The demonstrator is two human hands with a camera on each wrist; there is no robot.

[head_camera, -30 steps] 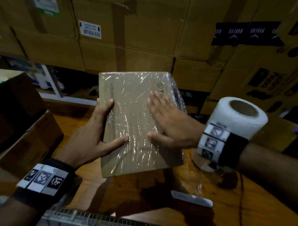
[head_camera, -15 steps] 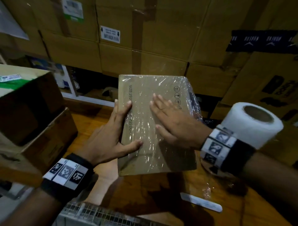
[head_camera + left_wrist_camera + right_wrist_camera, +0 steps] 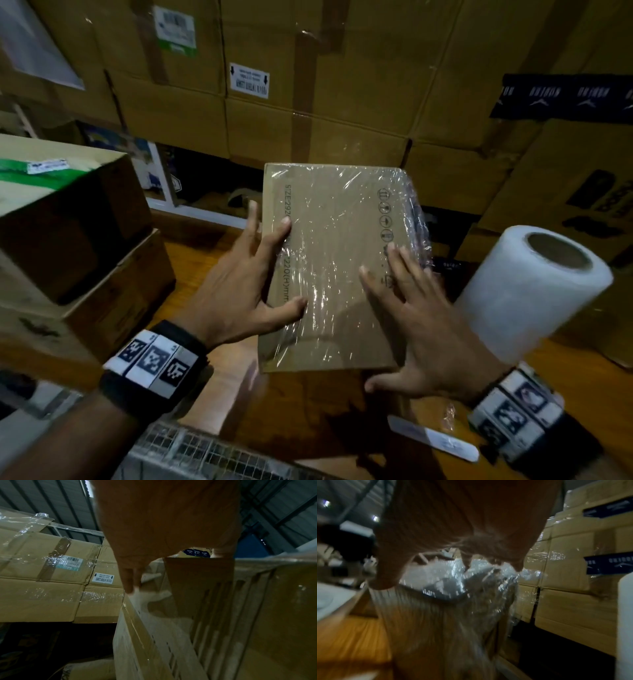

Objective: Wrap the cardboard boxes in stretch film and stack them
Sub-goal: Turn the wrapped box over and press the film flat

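A flat cardboard box (image 3: 337, 274) covered in crinkled stretch film is tilted up over the wooden table (image 3: 329, 404). My left hand (image 3: 246, 284) lies across its left edge, fingers spread and straight. The thumb and index finger are on the front face and another finger reaches past the edge. In the left wrist view the fingers (image 3: 130, 582) touch the box (image 3: 188, 628) at its side. My right hand (image 3: 411, 308) presses flat on the film at the lower right of the face. The right wrist view is blurred, with the palm (image 3: 471, 520) over the shiny film (image 3: 453, 585).
A white roll of stretch film (image 3: 534, 291) stands on the table to the right. A pale flat strip (image 3: 435, 442) lies near the front edge. Stacked cartons (image 3: 68, 240) sit at the left and a wall of large cartons (image 3: 308, 85) rises behind. Wire mesh (image 3: 205, 455) runs below.
My right hand has slid down and to the right across the film, from the middle of the face to its lower right. My left hand's fingers have straightened along the left edge.
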